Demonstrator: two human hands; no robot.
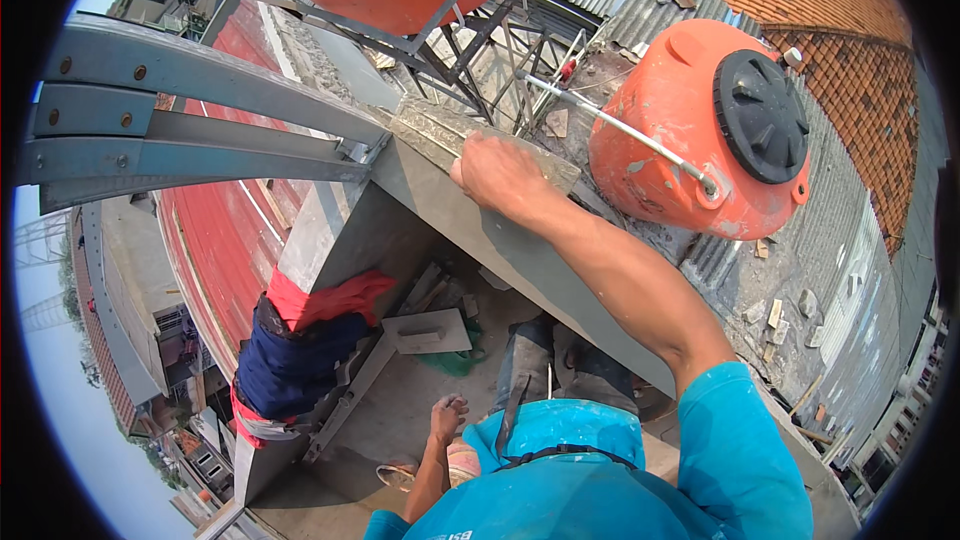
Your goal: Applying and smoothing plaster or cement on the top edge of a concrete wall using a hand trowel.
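Apparently, the step in hand is work along the top of the wall, where the right hand rests with fingers curled; whether it clamps anything is hidden. The next move seems to call for steady pressure there. The left hand hangs low, fingers bent, its grip unclear. Beyond the wall, an orange tank wears a black lid, concealing any contents.

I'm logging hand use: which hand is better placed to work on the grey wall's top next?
Probably the right hand: it is at the top edge of the grey wall, while the left hand hangs away from it.
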